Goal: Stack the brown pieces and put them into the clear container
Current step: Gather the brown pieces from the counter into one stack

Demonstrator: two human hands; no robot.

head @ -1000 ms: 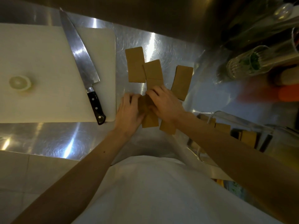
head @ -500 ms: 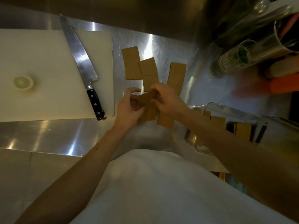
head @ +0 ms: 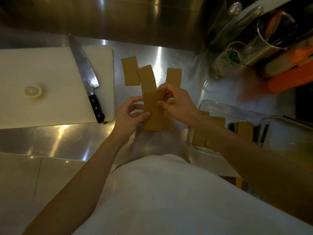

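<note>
Both hands hold one flat brown rectangular piece (head: 153, 112) above the steel counter. My left hand (head: 130, 114) pinches its left edge and my right hand (head: 177, 104) grips its upper right corner. Three more brown pieces lie on the counter beyond: one at the left (head: 130, 71), one in the middle (head: 147, 77), one at the right (head: 174, 76). Another piece (head: 168, 122) lies partly under the held one. The clear container (head: 218, 107) stands to the right, with several brown pieces (head: 244, 130) inside, partly hidden by my right forearm.
A white cutting board (head: 50, 85) lies at the left with a large black-handled knife (head: 86, 78) and a pale round slice (head: 33, 91) on it. Glasses, a metal cup of utensils (head: 269, 36) and orange items (head: 288, 78) crowd the back right. A second clear container (head: 288, 126) sits far right.
The brown piece was lifted from the counter between both hands and turned from a tilted, edge-on pose to flat and lengthwise.
</note>
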